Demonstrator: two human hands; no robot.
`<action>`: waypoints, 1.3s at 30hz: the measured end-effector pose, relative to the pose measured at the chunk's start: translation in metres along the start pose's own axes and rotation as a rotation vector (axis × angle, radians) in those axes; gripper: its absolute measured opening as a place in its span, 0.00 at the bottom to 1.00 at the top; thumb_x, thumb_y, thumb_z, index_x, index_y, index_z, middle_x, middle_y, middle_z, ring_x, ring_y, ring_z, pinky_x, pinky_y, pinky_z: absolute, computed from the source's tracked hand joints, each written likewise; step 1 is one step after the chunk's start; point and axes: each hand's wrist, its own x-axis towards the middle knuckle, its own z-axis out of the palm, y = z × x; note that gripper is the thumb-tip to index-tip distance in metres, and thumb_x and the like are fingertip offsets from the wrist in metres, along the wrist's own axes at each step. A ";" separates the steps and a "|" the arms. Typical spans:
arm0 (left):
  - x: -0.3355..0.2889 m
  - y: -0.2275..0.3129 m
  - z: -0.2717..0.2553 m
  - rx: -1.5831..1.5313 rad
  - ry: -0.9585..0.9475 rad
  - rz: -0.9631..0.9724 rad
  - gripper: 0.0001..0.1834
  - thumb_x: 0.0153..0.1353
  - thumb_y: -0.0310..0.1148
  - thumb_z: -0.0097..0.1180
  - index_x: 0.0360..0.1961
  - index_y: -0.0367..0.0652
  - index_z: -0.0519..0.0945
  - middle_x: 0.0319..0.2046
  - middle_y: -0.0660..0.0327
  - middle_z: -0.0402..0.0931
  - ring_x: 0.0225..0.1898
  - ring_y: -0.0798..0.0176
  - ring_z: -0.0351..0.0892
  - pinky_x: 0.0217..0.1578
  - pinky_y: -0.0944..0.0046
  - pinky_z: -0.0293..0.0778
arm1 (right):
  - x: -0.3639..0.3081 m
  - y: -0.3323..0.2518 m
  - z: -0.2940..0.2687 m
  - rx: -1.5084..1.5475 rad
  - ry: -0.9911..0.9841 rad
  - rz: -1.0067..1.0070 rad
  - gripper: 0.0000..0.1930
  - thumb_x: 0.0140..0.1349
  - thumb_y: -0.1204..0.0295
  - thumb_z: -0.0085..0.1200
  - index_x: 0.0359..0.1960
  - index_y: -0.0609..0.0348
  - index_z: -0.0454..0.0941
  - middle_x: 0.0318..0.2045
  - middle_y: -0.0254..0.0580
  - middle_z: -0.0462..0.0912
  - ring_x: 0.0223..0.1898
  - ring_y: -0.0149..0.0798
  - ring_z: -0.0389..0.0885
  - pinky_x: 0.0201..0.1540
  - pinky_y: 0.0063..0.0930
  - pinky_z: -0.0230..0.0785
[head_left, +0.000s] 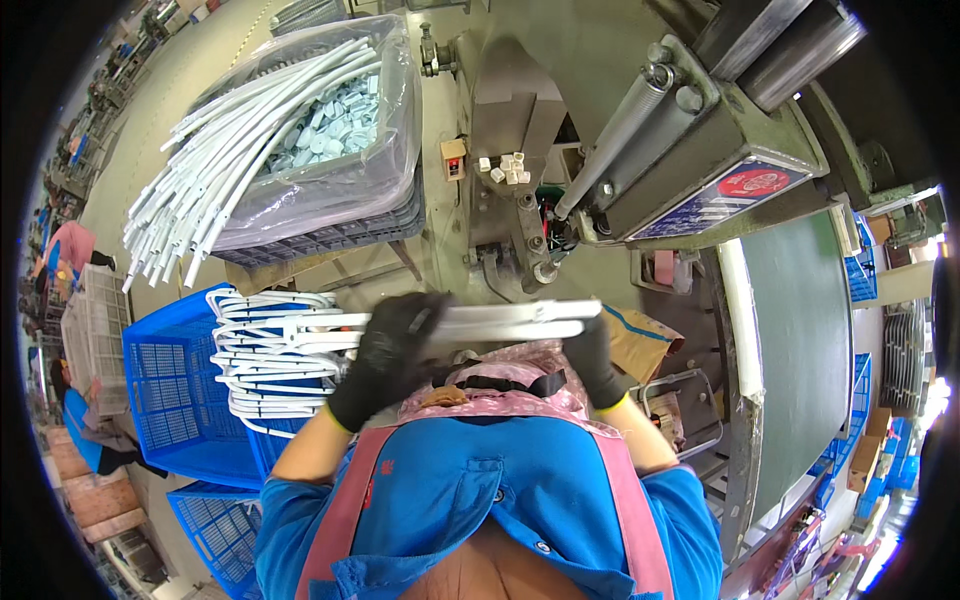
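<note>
A folded white metal-tube frame point(510, 318) lies crosswise in front of my waist, held level in both gloved hands. My left hand point(393, 350), in a black glove, is closed round its left part and slightly blurred. At the opposite end, my right hand point(592, 358), also black-gloved, grips the frame's tip, most of its fingers hidden behind the tubes. Just left of my left hand, a stack of similar white bent-tube frames point(265, 360) rests on a blue plastic crate point(165, 400). One tube end from around that stack reaches toward my left glove.
A plastic-lined bin point(400, 130) holds long white tubes point(240, 140) and small pale plastic pieces point(335, 125). Ahead stands a heavy press machine point(700, 150), with white caps point(510, 168) on its bed. A green-topped conveyor point(790, 340) runs at right. Other people are at far left.
</note>
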 end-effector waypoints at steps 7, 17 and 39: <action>0.006 -0.020 0.036 -0.461 0.364 -0.398 0.15 0.45 0.26 0.62 0.38 0.45 0.81 0.31 0.59 0.82 0.33 0.60 0.82 0.36 0.64 0.76 | 0.004 0.005 -0.062 0.037 -0.144 -0.095 0.19 0.56 0.80 0.49 0.52 0.64 0.75 0.48 0.51 0.80 0.50 0.43 0.79 0.51 0.32 0.70; -0.026 -0.103 0.044 -1.528 0.906 -0.156 0.09 0.58 0.36 0.54 0.33 0.42 0.72 0.23 0.62 0.67 0.29 0.62 0.68 0.39 0.62 0.67 | -0.034 0.131 -0.153 -0.068 -0.462 0.125 0.22 0.59 0.72 0.58 0.56 0.61 0.71 0.43 0.44 0.81 0.41 0.40 0.81 0.49 0.33 0.72; 0.170 -0.359 -0.016 0.110 -0.427 -0.585 0.28 0.42 0.35 0.64 0.49 0.48 0.75 0.45 0.49 0.77 0.50 0.46 0.75 0.49 0.51 0.71 | -0.070 0.028 -0.094 -0.922 -0.385 0.103 0.13 0.48 0.62 0.57 0.37 0.39 0.84 0.24 0.38 0.82 0.30 0.44 0.82 0.31 0.38 0.72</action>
